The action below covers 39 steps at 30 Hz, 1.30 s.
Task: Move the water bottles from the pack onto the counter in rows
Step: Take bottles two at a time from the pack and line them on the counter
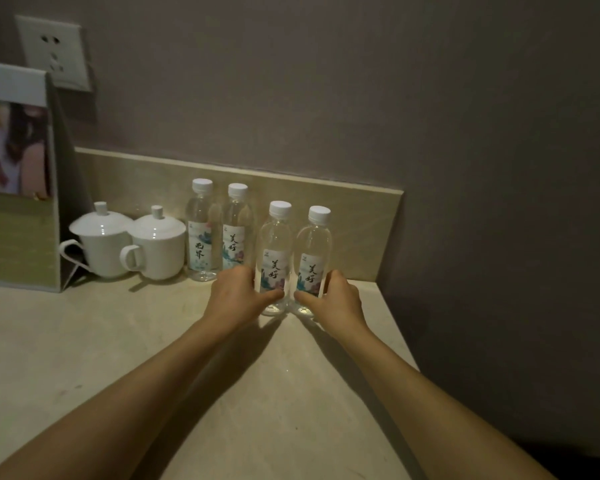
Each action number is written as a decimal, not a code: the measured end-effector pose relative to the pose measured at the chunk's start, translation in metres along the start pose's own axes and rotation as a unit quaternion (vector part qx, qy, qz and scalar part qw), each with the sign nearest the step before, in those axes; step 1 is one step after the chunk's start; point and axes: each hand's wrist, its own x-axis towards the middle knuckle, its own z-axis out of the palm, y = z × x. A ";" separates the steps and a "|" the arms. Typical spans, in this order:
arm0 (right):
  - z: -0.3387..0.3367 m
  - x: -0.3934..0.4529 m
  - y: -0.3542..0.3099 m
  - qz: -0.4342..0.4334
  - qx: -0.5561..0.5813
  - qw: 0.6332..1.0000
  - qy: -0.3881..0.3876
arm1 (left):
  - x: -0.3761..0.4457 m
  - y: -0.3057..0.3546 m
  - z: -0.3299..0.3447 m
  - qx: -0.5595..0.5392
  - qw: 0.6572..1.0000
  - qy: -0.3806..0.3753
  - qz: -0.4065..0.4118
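Both hands sit at the far side of the table (84,358), each curled round the lower part of a water bottle: the left hand (238,297) grips the front left bottle (274,251) with its thumb across the label, and the right hand (333,301) grips the front right bottle (313,254) the same way. These two bottles stand upright on the table just beside each other, their bases nearly touching. At about 11 o'clock from them, against the low backsplash (361,216), two more bottles stand upright as a pair, the back left bottle (200,233) and the back right bottle (237,230). At 9 o'clock from that pair are two white lidded cups (156,242), close together, handles toward the viewer. Farther toward 9 o'clock stands a card display stand (18,174), with a wall socket (54,51) above it.
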 end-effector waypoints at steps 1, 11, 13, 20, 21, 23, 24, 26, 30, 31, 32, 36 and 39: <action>0.001 0.001 -0.001 0.002 0.003 1.000 0.000 | 0.002 0.000 0.002 0.005 1.000 0.005 -0.003; 0.008 0.005 -0.009 0.021 0.005 1.000 0.016 | 0.012 -0.005 0.014 0.059 0.998 0.037 0.002; 0.009 0.005 -0.013 0.022 0.005 1.000 0.018 | 0.011 -0.003 0.011 0.124 0.991 0.056 0.003; 0.014 0.006 -0.011 0.017 0.002 0.999 0.026 | 0.013 -0.005 0.000 0.301 0.951 0.017 0.063; 0.014 0.007 -0.012 0.017 0.003 1.000 0.025 | 0.014 -0.005 0.001 0.305 0.950 0.019 0.065; 0.016 0.009 -0.014 0.015 0.005 1.000 0.024 | 0.015 -0.004 0.004 0.310 0.948 0.023 0.063; 0.016 0.010 -0.015 0.012 0.006 1.000 0.024 | 0.016 -0.004 0.005 0.310 0.949 0.022 0.060; 0.018 0.014 -0.016 0.007 0.008 1.000 0.024 | 0.019 -0.006 0.008 0.300 0.952 0.021 0.051; 0.021 0.023 -0.017 0.006 0.006 1.000 0.023 | 0.026 -0.005 0.011 0.293 0.955 0.028 0.044; 0.022 0.025 -0.017 0.006 0.007 1.000 0.022 | 0.027 -0.005 0.012 0.292 0.955 0.029 0.043; 0.023 0.027 -0.018 0.007 0.009 1.000 0.021 | 0.029 -0.005 0.012 0.289 0.956 0.028 0.041; 0.027 0.034 -0.019 0.012 0.009 1.000 0.023 | 0.036 -0.006 0.012 0.276 0.961 0.019 0.030; 0.029 0.040 -0.020 0.011 0.005 1.000 0.026 | 0.039 -0.006 0.011 0.293 0.955 0.025 0.031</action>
